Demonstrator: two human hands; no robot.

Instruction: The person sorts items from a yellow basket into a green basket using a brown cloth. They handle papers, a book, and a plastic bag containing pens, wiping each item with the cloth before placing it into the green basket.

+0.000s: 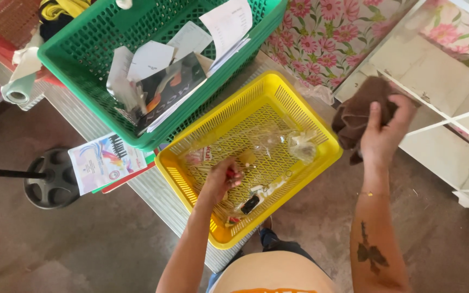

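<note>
Left hand (222, 179) down inside the yellow plastic basket with holes (321, 157), fingers pinched shut on a small red thing (230, 173), too tiny to tell what. Reaching in from above, since the little bits lie flat on the bottom. Right hand (382, 135) up by the white wooden shelf (435, 70), closed around a soft brown cloth (356, 114), bunched up, pressed near the shelf edge. Just behind, a big green plastic basket (82, 54) full of loose white papers (229, 21), both baskets resting on a low striped table (153, 190).

Left hand (222, 179) in basket (321, 142)
</note>
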